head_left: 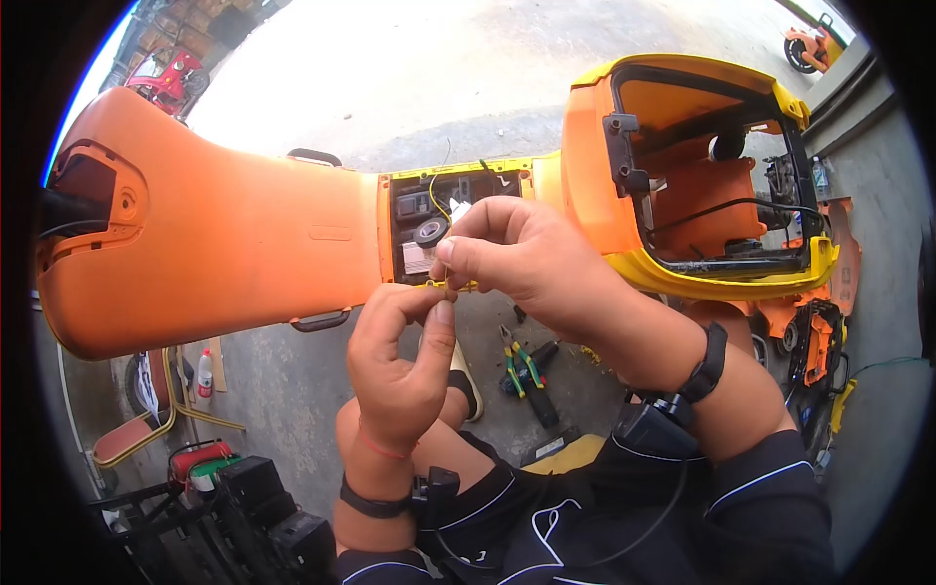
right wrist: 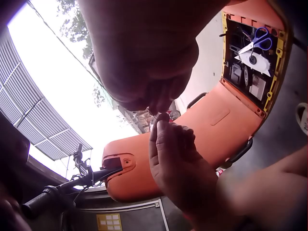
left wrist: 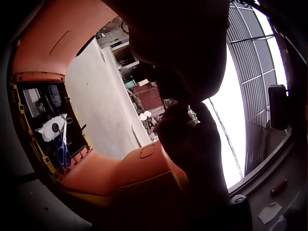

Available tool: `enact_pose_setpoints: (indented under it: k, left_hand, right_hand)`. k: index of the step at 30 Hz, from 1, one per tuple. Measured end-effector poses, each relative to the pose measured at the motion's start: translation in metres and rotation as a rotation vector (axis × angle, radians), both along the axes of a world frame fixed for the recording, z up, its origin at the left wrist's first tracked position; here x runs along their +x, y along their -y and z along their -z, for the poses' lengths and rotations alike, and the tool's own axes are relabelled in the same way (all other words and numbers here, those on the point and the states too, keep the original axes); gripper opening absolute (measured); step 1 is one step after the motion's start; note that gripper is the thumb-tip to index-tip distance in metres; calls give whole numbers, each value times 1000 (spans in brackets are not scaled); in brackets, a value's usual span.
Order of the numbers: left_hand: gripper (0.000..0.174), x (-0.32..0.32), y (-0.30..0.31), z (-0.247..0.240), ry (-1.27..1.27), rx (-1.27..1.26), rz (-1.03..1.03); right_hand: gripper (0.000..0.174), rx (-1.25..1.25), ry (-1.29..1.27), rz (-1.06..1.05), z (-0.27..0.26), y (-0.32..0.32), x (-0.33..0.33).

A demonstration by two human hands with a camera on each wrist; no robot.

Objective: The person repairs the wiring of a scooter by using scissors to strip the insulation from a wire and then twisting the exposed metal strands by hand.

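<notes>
In the head view, my left hand [head_left: 398, 356] and right hand [head_left: 526, 249] meet over the edge of an open compartment [head_left: 534, 185] in an orange and yellow vehicle body. Thumb and fingertips of both hands pinch a thin yellowish wire [head_left: 447, 285], with the left below the right. A yellow wire [head_left: 438, 198] loops up out of the compartment behind the right hand. A roll of black tape [head_left: 430, 231] stands beside the right fingertips. Scissors [right wrist: 263, 43] with blue handles lie on a white piece [right wrist: 260, 64] in the compartment. Both hands are dark silhouettes in the left wrist view.
Green and yellow handled pliers [head_left: 522, 363] and a black and green tool [head_left: 542, 402] lie on the floor below. An orange seat-like body section [head_left: 244, 234] extends left; a yellow-edged frame [head_left: 721, 283] rises right. A bottle [head_left: 205, 373] stands near a folding chair [head_left: 127, 439].
</notes>
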State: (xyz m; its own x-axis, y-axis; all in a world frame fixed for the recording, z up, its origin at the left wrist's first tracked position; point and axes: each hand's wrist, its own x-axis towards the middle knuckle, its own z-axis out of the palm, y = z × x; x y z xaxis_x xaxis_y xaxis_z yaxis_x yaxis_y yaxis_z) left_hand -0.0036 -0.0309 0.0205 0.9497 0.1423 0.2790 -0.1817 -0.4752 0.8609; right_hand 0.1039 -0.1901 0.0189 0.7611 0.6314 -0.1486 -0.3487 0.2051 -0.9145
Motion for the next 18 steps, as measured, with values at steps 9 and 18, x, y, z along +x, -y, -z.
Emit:
enact_pose_setpoints:
  k: [9, 18]
  left_hand:
    - [24, 0, 6, 2, 55, 47, -83]
    - [23, 2, 5, 4, 6, -101, -130]
  right_hand:
    - [27, -22, 143, 105, 1, 2, -4]
    - [14, -294, 725, 155, -13, 13, -8]
